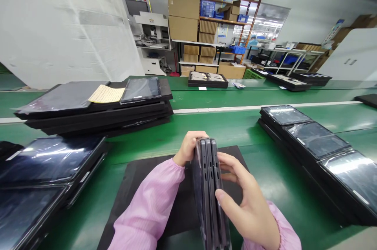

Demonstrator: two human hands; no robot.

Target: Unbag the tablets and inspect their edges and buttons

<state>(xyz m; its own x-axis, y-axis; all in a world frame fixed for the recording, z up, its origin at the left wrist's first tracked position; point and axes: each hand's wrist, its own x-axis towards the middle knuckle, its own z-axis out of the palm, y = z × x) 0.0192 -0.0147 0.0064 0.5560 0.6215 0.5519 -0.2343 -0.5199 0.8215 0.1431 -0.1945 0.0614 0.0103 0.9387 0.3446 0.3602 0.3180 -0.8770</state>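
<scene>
Three tablets (209, 187) stand on edge, pressed together, with their port sides facing up toward me. My left hand (190, 146) is closed around their far end, its fingers partly hidden behind them. Along the right side, my right hand (246, 199) touches the outer tablet with its thumb and fingertips, the fingers bent and partly apart. Below them a black foam mat (141, 187) lies on the green bench. Whether the tablets' lower edges rest on the mat cannot be seen.
Black trays with tablets (318, 136) stand at the right. More tablets on trays (53, 159) lie at the left. Behind these is a stack of black trays (100, 118) with a yellow label sheet (106, 94). A tray of parts (207, 79) sits across the bench.
</scene>
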